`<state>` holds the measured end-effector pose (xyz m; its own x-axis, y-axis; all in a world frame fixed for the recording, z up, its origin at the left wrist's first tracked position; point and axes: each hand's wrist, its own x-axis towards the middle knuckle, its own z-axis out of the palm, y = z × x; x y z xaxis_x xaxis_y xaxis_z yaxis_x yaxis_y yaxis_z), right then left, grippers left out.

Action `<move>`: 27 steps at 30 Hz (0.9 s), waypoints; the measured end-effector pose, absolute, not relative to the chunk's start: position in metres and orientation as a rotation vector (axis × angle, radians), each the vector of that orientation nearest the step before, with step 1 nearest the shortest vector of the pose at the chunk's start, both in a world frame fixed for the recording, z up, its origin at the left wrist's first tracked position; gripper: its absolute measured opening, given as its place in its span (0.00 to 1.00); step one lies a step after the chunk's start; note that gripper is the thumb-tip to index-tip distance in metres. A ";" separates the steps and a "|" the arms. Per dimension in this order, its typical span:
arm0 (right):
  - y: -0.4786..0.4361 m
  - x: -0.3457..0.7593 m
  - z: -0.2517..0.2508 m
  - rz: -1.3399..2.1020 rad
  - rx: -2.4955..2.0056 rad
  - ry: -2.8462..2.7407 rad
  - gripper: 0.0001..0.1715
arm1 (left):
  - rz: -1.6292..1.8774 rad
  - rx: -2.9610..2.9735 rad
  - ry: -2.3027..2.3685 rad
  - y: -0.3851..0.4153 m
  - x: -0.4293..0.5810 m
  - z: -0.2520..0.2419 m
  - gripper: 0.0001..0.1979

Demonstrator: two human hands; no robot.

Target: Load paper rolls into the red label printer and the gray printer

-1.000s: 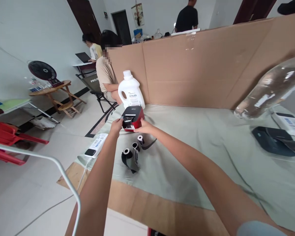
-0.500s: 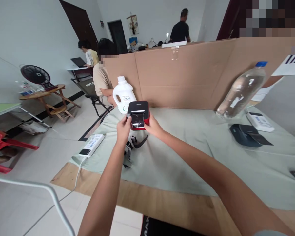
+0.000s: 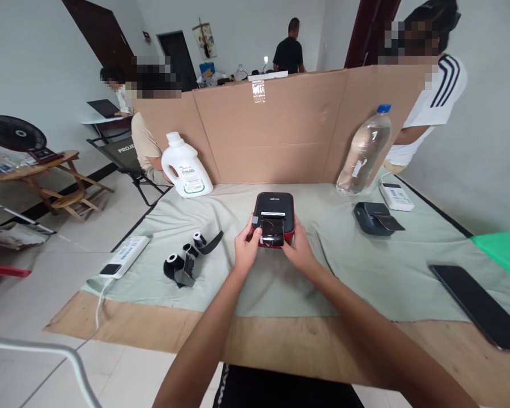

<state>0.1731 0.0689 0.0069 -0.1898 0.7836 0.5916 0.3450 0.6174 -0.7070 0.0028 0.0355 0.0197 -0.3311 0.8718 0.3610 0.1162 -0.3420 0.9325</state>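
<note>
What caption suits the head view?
Left hand and right hand grip a red-and-black printer at a cloth-covered table, ribbon rolls to its left, cardboard screen behind.

Small printer point(image 3: 274, 208): glossy black lid, red body, white strip above dark front opening. Upright, front facing the wearer, mid-table on the cloth point(image 3: 348, 272), gripped at its sides between left hand point(image 3: 245, 249) and right hand point(image 3: 300, 250).

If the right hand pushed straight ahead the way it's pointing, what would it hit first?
The right hand is touching the small red-and-black box-shaped printer, so that comes first; past it, probably the brown cardboard wall.
</note>
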 end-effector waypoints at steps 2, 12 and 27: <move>0.074 0.168 0.001 0.526 -0.914 -1.765 0.43 | 1.720 1.322 1.330 0.038 0.001 0.019 0.29; 0.079 0.164 -0.016 0.604 -0.951 -1.825 0.45 | 1.696 1.256 1.404 0.035 -0.002 0.008 0.27; 0.071 0.167 -0.019 0.397 -0.943 -1.839 0.52 | 1.738 2.168 1.728 0.028 -0.026 0.005 0.11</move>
<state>0.1665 0.0711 -0.0194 -0.2058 0.7532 0.6247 0.4286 0.6433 -0.6344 -0.0265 0.0280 0.0048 -0.1174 0.6277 0.7695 0.7657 -0.4362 0.4727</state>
